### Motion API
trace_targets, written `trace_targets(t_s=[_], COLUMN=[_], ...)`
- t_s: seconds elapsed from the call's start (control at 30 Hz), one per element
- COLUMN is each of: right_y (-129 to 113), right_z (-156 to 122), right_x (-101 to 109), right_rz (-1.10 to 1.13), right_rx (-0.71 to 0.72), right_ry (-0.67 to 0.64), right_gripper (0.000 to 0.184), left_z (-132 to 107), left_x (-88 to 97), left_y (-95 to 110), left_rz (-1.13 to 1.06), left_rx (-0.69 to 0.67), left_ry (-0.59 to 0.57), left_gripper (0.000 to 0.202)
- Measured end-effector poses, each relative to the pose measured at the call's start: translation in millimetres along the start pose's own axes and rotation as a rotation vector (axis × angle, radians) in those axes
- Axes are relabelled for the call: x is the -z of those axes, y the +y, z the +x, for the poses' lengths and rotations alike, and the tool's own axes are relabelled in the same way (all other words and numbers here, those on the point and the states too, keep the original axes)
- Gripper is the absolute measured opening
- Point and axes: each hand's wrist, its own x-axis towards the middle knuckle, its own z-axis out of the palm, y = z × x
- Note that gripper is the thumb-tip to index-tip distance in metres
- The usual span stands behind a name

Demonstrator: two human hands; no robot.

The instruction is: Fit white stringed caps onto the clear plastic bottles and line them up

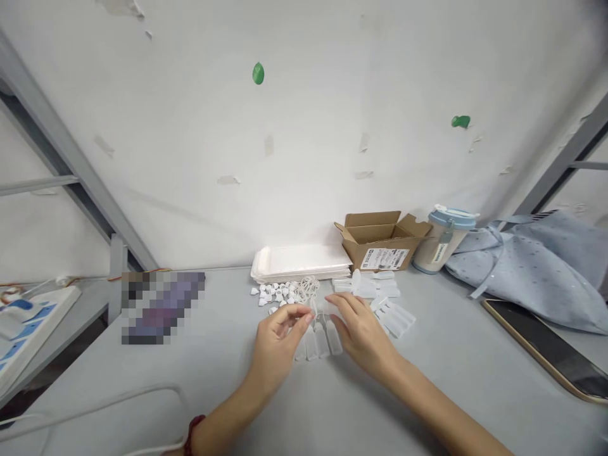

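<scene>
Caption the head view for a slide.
The left hand and right hand meet over clear vials on a grey table, white caps behind.

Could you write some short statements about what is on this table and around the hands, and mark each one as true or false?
1. The cardboard box at the wall stands open. True.
2. The cup beside it has a red lid. False: the lid is light blue.
3. Small white caps lie in a heap beyond the left hand. True.
4. The right hand rests on the cup. False: it is at the small clear bottles, apart from the cup.
5. The white trays are stacked inside the box. False: they lie on the table, left of the box.
</scene>
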Motion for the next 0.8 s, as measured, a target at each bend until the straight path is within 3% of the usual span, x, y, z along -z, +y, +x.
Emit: trace_targets(t_s=[0.4, 0.8], right_y=[-12, -20], right_z=[-3, -2], right_x=[6, 10], right_rz=[0.393, 0.643], right_rx=[0.01, -0.243], right_ry=[0.008, -0.12], right_gripper=[0.022, 0.015], left_z=[-6, -8], left_x=[-7.6, -4.4], left_y=[5, 10], left_rz=[-0.005, -0.014], left_rx=[0.015, -0.009], left_ry=[0.019, 0.02], left_gripper=[0.016, 0.017])
